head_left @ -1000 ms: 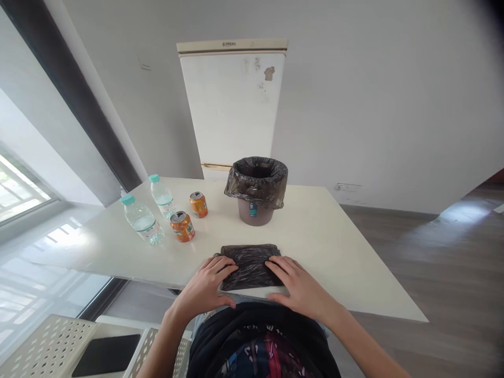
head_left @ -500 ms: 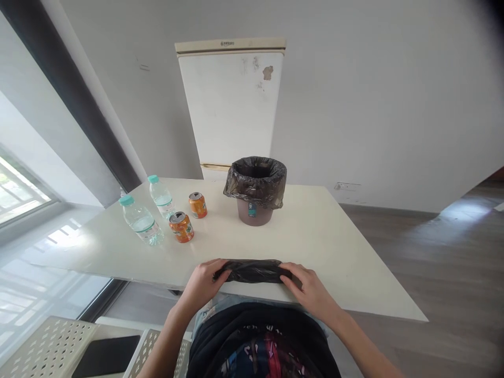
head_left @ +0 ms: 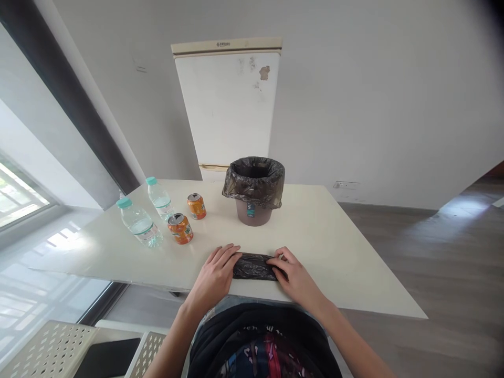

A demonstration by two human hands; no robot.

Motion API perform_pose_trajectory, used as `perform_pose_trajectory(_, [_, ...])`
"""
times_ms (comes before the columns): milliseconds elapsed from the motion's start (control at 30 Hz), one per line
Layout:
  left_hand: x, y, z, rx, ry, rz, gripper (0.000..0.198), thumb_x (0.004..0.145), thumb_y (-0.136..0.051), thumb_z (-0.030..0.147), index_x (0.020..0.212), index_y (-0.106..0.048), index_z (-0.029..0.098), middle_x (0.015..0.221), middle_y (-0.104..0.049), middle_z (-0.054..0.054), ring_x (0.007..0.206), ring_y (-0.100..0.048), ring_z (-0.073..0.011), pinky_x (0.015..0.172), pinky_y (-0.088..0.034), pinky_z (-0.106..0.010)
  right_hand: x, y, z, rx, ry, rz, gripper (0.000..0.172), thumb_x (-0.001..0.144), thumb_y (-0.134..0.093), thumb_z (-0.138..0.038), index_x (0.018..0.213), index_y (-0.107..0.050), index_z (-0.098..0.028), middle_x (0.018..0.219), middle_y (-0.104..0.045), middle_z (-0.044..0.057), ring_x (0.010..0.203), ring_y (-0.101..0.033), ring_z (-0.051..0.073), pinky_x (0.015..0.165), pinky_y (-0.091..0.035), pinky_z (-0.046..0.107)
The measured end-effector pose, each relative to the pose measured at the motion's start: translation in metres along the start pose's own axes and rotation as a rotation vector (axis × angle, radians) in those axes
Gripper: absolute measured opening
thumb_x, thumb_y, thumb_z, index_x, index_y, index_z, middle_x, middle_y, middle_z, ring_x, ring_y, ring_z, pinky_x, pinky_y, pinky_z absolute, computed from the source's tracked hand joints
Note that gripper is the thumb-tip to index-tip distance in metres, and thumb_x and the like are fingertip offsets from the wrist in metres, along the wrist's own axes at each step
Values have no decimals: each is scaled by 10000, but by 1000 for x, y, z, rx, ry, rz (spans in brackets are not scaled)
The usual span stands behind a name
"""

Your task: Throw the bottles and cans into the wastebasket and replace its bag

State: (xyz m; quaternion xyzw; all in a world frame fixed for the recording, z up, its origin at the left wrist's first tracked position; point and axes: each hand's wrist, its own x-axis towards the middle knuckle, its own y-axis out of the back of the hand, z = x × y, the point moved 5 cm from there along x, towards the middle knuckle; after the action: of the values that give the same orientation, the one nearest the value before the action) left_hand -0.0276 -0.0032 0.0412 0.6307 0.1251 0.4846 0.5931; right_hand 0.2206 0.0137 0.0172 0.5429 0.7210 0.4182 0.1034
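Note:
A folded black plastic bag (head_left: 253,266) lies as a narrow strip near the front edge of the white table (head_left: 331,247). My left hand (head_left: 216,273) lies flat with fingers stretched out, pressing on the bag's left end. My right hand (head_left: 293,274) rests on the bag's right end, its fingers curled down onto the plastic. Behind the bag stands a small grey bin (head_left: 254,190) lined with a black bag.
Two water bottles (head_left: 137,222) (head_left: 158,197) and two orange cans (head_left: 180,228) (head_left: 196,206) stand at the left of the table. A white fridge (head_left: 226,105) is against the far wall. White perforated chairs (head_left: 51,349) with a dark phone (head_left: 106,358) sit at lower left.
The bag went from a flat rectangle under both palms to a folded narrow strip. Both hands then moved forward and closer together, pressing its ends down.

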Motion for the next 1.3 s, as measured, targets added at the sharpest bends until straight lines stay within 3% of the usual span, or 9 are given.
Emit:
perform_pose_trajectory(100, [3,-7,13,-10,-42,-96,476,1047,-482,179,1517,-533,232,1521,-602,-113,1432,-531,-288,1220,-412,-523,2,2,-6,-90,46,8,313,1012,-477,-147,1132,-752,-240,1229,-605,113,1093,-663,244,999,-597,423])
perform_pose_trajectory(233, [4,-22,12,28,1,-197,497,1065,-525,249,1560,-483,243,1392,-664,-106,1231,-616,-279,1052,-498,-471,6,5,-21,-283,148,68,472,1003,-382,-68,1319,-704,-207,1402,-597,156,1297,-590,301,1121,-528,513])
perform_pose_trajectory(300, [4,-27,10,68,8,-219,475,1063,-530,237,1537,-496,227,1352,-665,-108,1190,-609,-283,1015,-493,-466,8,-3,-35,-341,248,14,494,1025,-381,-86,1429,-646,-188,1503,-576,156,1395,-540,313,1196,-462,542])
perform_pose_trajectory(433, [4,-31,8,117,-8,-253,312,1068,-515,223,1366,-606,203,1261,-658,-100,1120,-598,-277,983,-478,-452,10,-28,-53,-369,347,-147,546,1103,-422,-289,1636,-424,-170,1668,-459,144,1527,-445,311,1285,-362,567])
perform_pose_trajectory(533, [2,-29,7,148,-5,-250,319,1078,-495,222,1377,-602,191,1240,-652,-105,1102,-595,-276,972,-466,-451,11,-41,-51,-371,310,-212,593,1119,-385,-319,1684,-319,-151,1714,-381,137,1564,-408,294,1302,-336,574])
perform_pose_trajectory(633, [-2,-26,4,149,9,-247,421,1080,-516,248,1499,-533,208,1259,-648,-107,1107,-596,-269,970,-459,-439,10,-44,-42,-378,255,-252,596,1124,-384,-341,1676,-331,-120,1719,-358,143,1581,-384,286,1304,-341,558])
perform_pose_trajectory(800, [-13,-20,-7,124,42,-216,440,1068,-552,246,1507,-557,250,1293,-648,-99,1157,-597,-263,980,-462,-424,3,-38,-29,-364,190,-253,586,1130,-369,-358,1689,-320,-189,1735,-320,98,1606,-336,270,1314,-318,572])
perform_pose_trajectory(1000, [-25,-16,-20,102,108,-132,450,1062,-536,208,1497,-593,303,1360,-639,-88,1242,-585,-256,1037,-459,-425,-5,-34,-17,-396,73,-253,605,1140,-300,-413,1700,-289,-186,1757,-250,80,1620,-304,266,1332,-266,574])
perform_pose_trajectory(1300, [-36,-11,-42,139,211,-60,443,1048,-532,235,1449,-659,375,1409,-629,-80,1246,-571,-275,1087,-468,-476,-15,-17,-8,-401,-11,-274,606,1141,-278,-433,1711,-258,-229,1757,-254,54,1627,-286,244,1335,-264,564])
